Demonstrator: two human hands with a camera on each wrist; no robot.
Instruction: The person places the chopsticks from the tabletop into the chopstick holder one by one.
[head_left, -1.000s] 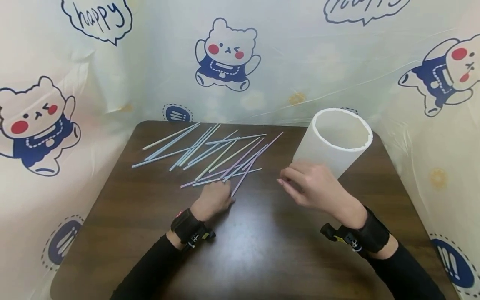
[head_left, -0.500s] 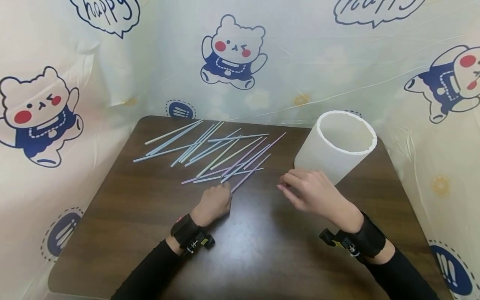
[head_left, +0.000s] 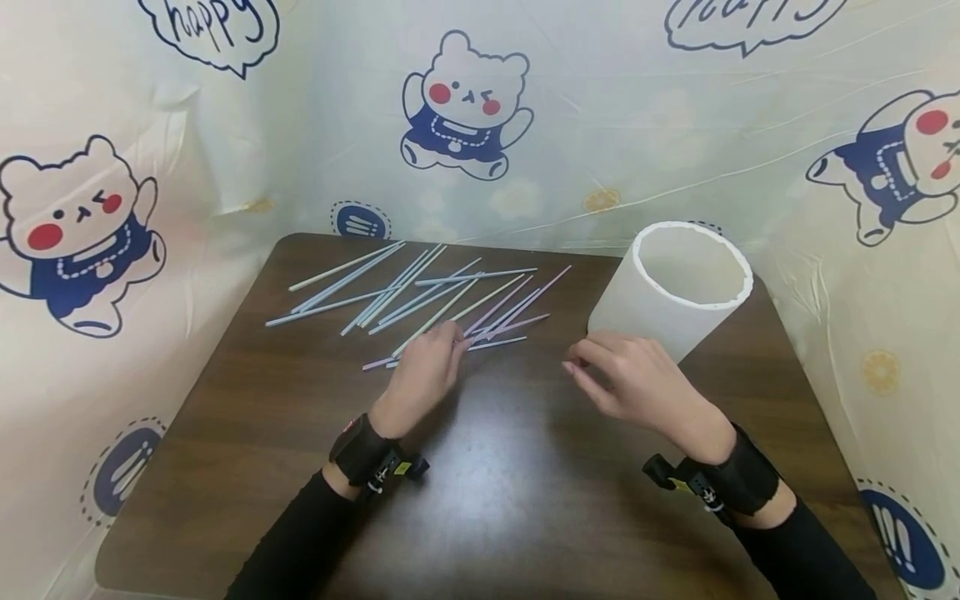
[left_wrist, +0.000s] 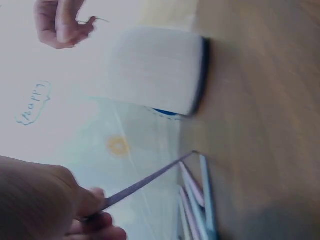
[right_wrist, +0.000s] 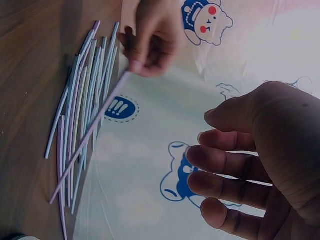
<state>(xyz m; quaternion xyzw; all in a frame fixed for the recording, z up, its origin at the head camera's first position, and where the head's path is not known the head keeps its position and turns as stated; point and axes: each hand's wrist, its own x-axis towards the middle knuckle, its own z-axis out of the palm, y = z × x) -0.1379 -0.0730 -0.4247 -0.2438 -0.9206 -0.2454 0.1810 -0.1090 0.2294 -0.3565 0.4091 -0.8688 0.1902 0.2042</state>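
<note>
My left hand pinches one end of a thin purple stick between thumb and fingers, over the near side of a pile of sticks. In the right wrist view the stick slants from the fingertips across the pile, its held end raised. Pastel blue, green and purple sticks lie loosely crossed on the table. My right hand hovers in front of a white cylinder, its fingers loosely bent with nothing between them, as the right wrist view shows.
The cylinder stands upright with its open top showing, at the back right of the brown wooden table. A printed plastic sheet with bear drawings hangs behind and at both sides of the table.
My left hand has gripped the purple stick's near end and lifted it, moving away from me over the pile. My right hand has hardly moved.
</note>
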